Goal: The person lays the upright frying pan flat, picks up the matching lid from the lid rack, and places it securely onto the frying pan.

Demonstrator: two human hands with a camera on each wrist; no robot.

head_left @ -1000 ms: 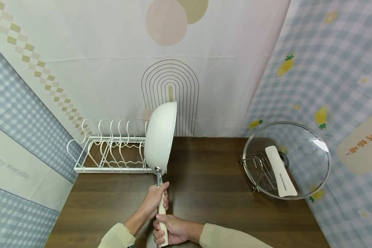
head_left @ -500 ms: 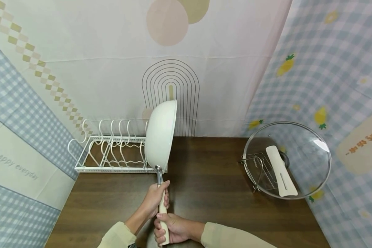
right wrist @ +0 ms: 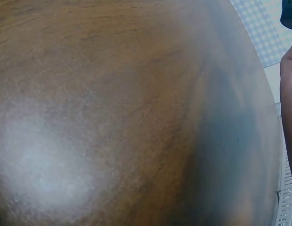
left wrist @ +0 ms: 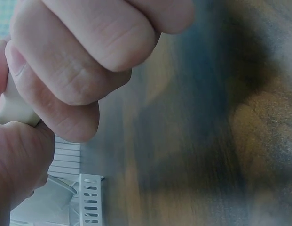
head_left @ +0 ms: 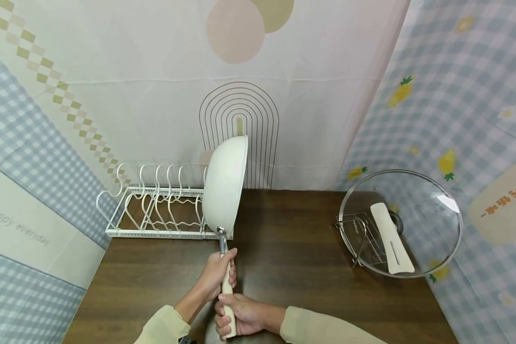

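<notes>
A white deep frying pan (head_left: 224,184) stands on its side at the right end of a white wire rack (head_left: 155,234), its open face turned right. The cream handle (head_left: 226,284) points back toward me. My left hand (head_left: 215,274) grips the handle near its metal neck. Just behind it, my right hand (head_left: 241,315) wraps round the handle's end. In the left wrist view, curled fingers (left wrist: 84,56) hide most of the handle, and the rack's slotted edge (left wrist: 91,200) shows below. The right wrist view shows mostly tabletop.
A glass lid (head_left: 447,243) with a white handle leans in a small wire stand (head_left: 361,239) at the right. The rack's other wire dividers (head_left: 169,208) rise left of the pan. Patterned cloth (head_left: 309,119) covers the walls behind the brown wooden table (head_left: 301,267).
The view has shifted slightly, so everything sits a little farther right in it. Both hands keep their hold on the pan's handle, and the pan stays at the rack's right end.
</notes>
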